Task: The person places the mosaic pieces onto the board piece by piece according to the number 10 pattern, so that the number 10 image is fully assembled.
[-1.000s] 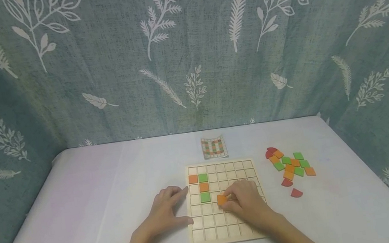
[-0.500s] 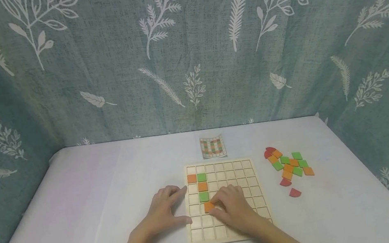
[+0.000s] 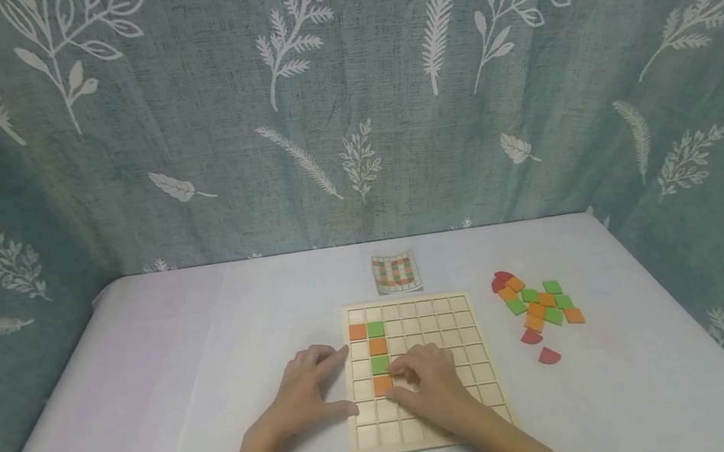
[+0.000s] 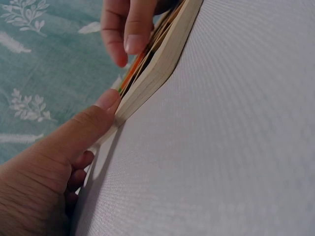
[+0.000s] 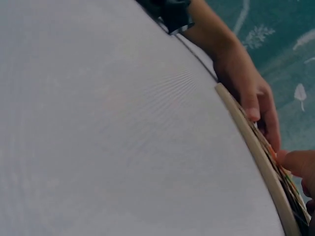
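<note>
A wooden grid board [image 3: 368, 434] lies flat on the table. In its second column, an orange square tile [image 3: 382, 386] lies flat in a cell, below a green tile [image 3: 379, 365]. My right hand [image 3: 431, 382] is over the board, thumb tip at that orange tile's lower right corner and index fingertip near its upper right; thumb and index are apart. My left hand [image 3: 305, 392] rests at the board's left edge, thumb and index spread along it. In the left wrist view, the left thumb [image 4: 106, 101] touches the board's side [image 4: 162, 69].
Right of the board lie loose orange and green square tiles [image 3: 553, 316] and red quarter-round pieces [image 3: 549, 356]. A small pattern card [image 3: 396, 273] with coloured squares is behind the board. A leaf-patterned curtain [image 3: 226, 199] stands behind the table.
My right hand has moved left with the orange tile and set it into the second column below the green tile. Its thumb and index have parted from around it. The left hand stays put.
</note>
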`<state>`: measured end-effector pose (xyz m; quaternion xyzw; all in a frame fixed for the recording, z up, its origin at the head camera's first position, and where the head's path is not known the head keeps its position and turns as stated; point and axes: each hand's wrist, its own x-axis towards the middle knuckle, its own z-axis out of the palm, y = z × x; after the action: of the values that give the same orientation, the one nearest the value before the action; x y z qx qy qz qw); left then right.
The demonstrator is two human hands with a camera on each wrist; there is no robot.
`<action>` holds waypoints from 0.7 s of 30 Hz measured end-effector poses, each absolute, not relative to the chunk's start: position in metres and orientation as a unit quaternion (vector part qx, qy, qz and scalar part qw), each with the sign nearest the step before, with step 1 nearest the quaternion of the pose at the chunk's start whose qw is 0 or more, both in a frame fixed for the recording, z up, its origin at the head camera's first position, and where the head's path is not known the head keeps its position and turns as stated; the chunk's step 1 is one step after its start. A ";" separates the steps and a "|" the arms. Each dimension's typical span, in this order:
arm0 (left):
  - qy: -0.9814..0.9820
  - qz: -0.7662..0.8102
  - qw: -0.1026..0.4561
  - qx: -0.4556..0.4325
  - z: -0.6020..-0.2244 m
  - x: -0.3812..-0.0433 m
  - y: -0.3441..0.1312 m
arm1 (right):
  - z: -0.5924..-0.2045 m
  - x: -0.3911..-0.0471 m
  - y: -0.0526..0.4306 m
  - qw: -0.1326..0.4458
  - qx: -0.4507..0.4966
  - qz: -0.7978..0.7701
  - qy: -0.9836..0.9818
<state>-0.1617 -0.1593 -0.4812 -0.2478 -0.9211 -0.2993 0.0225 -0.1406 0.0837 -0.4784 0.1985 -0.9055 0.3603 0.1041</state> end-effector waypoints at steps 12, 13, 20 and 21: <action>-0.922 -0.296 0.024 -0.247 -0.480 -0.162 -0.160 | -0.469 -0.147 0.111 0.126 0.145 0.371 -0.908; -0.923 -0.296 0.024 -0.247 -0.480 -0.162 -0.160 | -0.469 -0.148 0.114 0.129 0.141 0.371 -0.909; -0.924 -0.298 0.017 -0.239 -0.481 -0.161 -0.159 | -0.466 -0.155 0.136 0.134 0.097 0.361 -0.918; -0.924 -0.298 0.017 -0.238 -0.481 -0.161 -0.158 | -0.465 -0.156 0.139 0.130 0.088 0.360 -0.920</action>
<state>-0.1612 -0.1585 -0.4812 -0.2383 -0.9243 -0.2977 0.0165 -0.1560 0.1391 -0.4653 0.0877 -0.9195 0.3603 0.1301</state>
